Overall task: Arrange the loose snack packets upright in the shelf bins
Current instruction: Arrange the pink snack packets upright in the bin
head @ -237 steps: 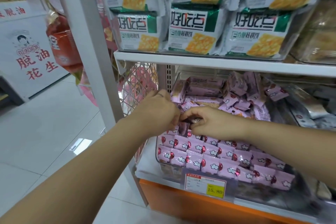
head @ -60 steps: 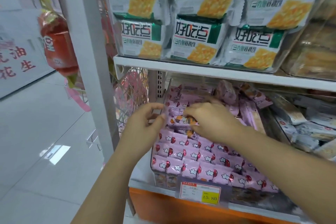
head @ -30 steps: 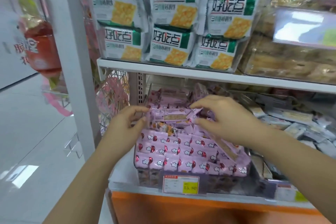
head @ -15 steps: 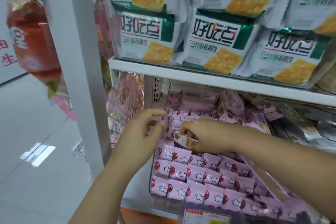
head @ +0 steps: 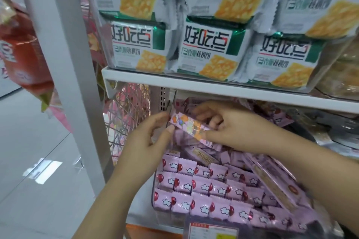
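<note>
A pink packet [head: 187, 125] is pinched at either end by the left hand [head: 147, 141] and right hand [head: 233, 128] over the clear bin [head: 157, 217], where upright rows [head: 204, 186] are packed before a loose heap [head: 202, 153].

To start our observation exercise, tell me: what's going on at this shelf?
A person holds one pink snack packet by its ends, left hand pinching one end, right hand gripping the other, above a clear bin. The bin's front rows of pink packets stand upright; behind them, loose packets lie jumbled. Cracker bags sit on the shelf above.
</note>
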### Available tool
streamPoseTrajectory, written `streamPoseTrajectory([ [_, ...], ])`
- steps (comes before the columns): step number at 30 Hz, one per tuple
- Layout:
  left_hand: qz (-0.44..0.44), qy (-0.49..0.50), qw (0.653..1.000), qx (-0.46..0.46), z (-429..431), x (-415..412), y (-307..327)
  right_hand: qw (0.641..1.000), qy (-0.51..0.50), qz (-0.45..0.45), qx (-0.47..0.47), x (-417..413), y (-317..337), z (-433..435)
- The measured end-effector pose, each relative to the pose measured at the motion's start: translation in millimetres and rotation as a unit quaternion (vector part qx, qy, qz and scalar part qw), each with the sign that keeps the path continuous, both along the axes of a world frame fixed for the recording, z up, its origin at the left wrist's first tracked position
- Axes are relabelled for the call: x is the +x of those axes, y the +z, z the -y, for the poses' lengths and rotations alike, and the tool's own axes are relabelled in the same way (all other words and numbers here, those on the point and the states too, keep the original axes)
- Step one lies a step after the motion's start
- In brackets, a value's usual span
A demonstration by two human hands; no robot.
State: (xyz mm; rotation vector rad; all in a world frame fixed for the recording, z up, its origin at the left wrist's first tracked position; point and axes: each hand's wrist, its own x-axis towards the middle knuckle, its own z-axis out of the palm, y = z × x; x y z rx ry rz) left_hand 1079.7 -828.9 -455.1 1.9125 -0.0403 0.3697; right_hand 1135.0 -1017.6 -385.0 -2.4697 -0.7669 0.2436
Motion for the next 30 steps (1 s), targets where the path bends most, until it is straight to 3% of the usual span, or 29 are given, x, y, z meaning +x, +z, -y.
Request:
streamPoseTrajectory([
  [6, 0.02, 0.025, 0.99, -0.137, 1.1, 5.9, 2.6, 0.994, 0.028, 0.003, 0.101, -6.4, -9.7, -8.9],
  [10, 0.066, 0.043, 0.981, -0.18, 1.9, 2.4, 9.5, 0.987, 0.049, -0.071, 0.136, 1.0, -15.7, -13.2],
  [12, 0.108, 0.064, 0.975, -0.182, 2.4, -0.1, 14.5, 0.991, 0.043, -0.081, 0.096, 10.9, -15.3, -9.7],
  [15, 0.137, 0.063, 0.973, -0.176, -0.3, -2.2, 18.2, 0.999, 0.038, -0.011, -0.038, 23.6, -17.9, -8.2],
  [20, 0.124, 0.059, 0.973, -0.184, -0.6, -2.6, 14.5, 0.966, 0.062, 0.083, -0.235, 29.9, -35.1, -23.7],
  [25, 0.115, 0.054, 0.975, -0.183, -0.2, -3.8, 15.9, 0.959, 0.062, 0.068, -0.268, 37.9, -40.2, -28.4],
  [30, 0.122, 0.07, 0.971, -0.195, 0.5, -3.5, 18.0, 0.975, 0.034, 0.077, -0.207, 32.4, -30.1, -23.3],
])
